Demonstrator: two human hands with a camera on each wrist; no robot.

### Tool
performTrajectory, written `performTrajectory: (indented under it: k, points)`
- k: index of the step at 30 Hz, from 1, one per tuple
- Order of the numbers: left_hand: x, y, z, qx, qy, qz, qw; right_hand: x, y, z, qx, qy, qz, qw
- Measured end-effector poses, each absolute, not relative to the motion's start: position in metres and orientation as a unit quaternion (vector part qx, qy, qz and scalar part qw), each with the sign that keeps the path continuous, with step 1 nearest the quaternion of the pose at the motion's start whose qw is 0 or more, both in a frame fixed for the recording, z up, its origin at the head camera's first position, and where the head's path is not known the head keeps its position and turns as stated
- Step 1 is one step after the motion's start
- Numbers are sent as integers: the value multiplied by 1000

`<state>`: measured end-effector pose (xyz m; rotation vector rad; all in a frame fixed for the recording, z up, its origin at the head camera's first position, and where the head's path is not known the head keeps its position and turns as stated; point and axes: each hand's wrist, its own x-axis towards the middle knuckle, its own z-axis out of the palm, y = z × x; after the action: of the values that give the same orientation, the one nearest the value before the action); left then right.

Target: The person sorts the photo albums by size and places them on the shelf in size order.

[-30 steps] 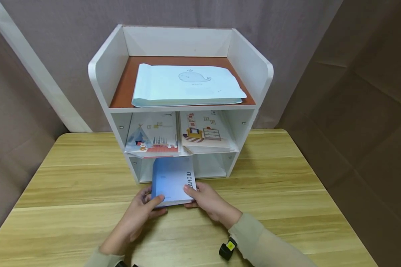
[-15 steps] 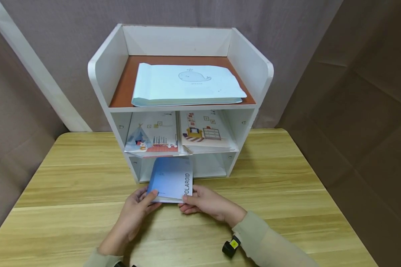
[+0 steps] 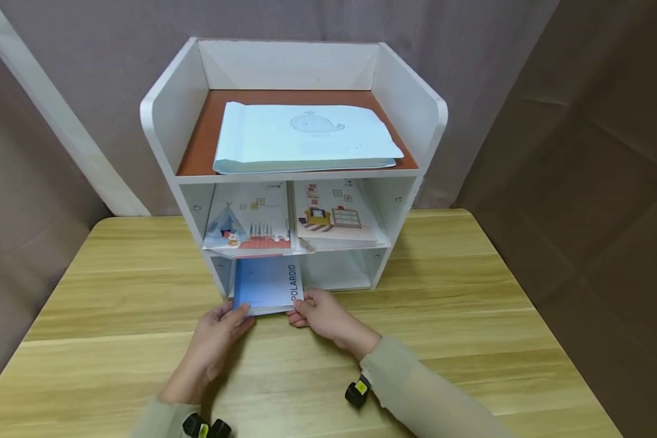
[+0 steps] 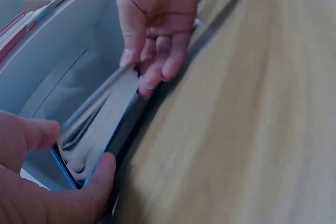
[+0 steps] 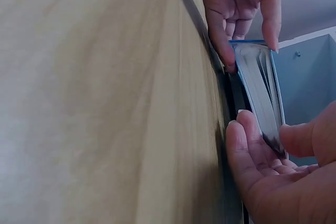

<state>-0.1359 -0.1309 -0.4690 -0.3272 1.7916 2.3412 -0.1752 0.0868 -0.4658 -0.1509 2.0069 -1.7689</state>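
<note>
Both hands pinch the blue book (image 3: 266, 285) at its near corners, your left hand (image 3: 217, 331) and right hand (image 3: 323, 313) keeping it level, half inside the white shelf unit's (image 3: 164, 115) bottom compartment, clearing the shelf above.

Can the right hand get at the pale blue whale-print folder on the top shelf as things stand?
Probably not right away: the right hand grips the blue Polaroid book at the bottom shelf. The pale blue whale-print folder itself lies open from above, nothing blocking it.
</note>
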Motion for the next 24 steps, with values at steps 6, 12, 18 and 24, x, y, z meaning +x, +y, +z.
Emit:
performTrajectory:
  k: [6, 12, 18, 24]
  points:
    - [-146, -132, -469, -130, 593, 789, 96, -182, 80, -463, -40, 739, -638, 211]
    - [-151, -139, -470, -155, 594, 782, 113, -185, 71, -464, -27, 748, -634, 195]
    - [-155, -140, -472, -160, 592, 782, 112, -187, 68, -466, -24, 765, -617, 183]
    - [-150, -144, -472, -148, 582, 792, 112, -188, 67, -463, -25, 764, -615, 196]
